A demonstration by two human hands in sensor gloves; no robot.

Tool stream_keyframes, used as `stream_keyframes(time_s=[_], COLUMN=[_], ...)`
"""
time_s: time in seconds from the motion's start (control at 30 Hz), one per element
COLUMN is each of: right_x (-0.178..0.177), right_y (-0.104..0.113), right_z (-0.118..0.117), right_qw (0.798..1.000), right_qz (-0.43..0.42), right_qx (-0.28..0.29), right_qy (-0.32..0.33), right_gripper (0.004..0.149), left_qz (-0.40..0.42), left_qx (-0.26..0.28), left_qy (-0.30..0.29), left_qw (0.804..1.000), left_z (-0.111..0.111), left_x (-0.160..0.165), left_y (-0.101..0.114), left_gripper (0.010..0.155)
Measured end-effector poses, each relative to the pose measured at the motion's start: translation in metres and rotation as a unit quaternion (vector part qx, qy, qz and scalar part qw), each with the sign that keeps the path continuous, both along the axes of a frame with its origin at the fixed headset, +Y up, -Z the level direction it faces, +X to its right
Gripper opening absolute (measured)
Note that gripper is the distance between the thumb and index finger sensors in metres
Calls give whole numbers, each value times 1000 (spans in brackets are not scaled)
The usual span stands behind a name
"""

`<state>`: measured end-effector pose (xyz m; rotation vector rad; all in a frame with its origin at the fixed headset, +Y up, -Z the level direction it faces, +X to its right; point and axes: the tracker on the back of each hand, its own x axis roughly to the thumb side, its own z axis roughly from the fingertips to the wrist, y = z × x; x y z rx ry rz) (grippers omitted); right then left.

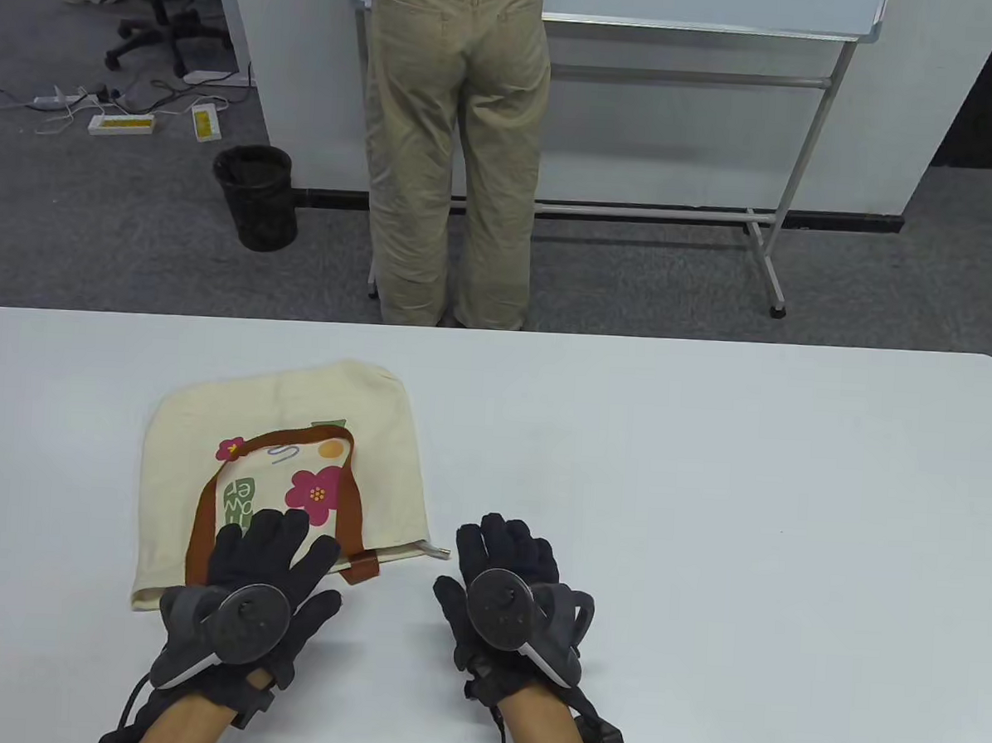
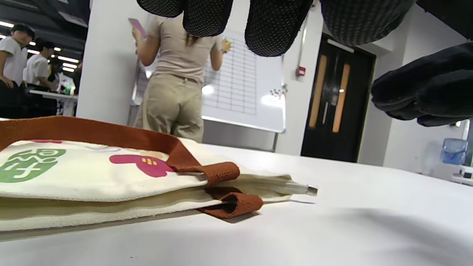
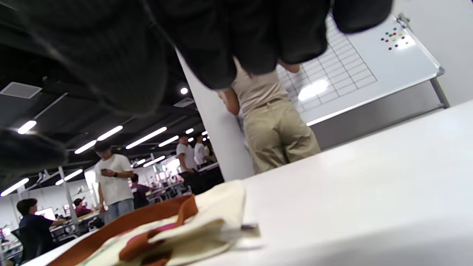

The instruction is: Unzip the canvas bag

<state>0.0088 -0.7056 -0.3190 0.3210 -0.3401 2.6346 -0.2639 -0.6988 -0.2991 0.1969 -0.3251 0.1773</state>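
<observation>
Canvas bag (image 1: 291, 469) is pinned flat to the bench (image 1: 706, 482) by the spread left hand (image 1: 265, 571); the empty, open-fingered right hand (image 1: 505, 588) is poised beside the zipper pull (image 1: 439, 551).

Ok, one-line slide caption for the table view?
Left hand rests on canvas bag; right hand hovers beside its zipper end.

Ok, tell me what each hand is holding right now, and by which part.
Nothing is held. The left hand hovers over the canvas bag, fingers spread; the right hand is beside it.
</observation>
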Motion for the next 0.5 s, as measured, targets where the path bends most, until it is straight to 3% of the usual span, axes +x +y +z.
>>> stream_keyframes(time_s=[0.27, 0.5], right_x=[3, 8], right_y=[-3, -7], right_z=[-2, -5], right_qw=[1000, 999], right_qz=[3, 1], right_qx=[-17, -32], right_qy=[-3, -8], right_gripper=[69, 69], left_qz=[7, 15], left_qx=[3, -20], left_qy=[15, 117], left_qw=[1000, 993], left_z=[-1, -14], left_x=[-8, -56], left_y=[4, -3], left_gripper=[67, 71])
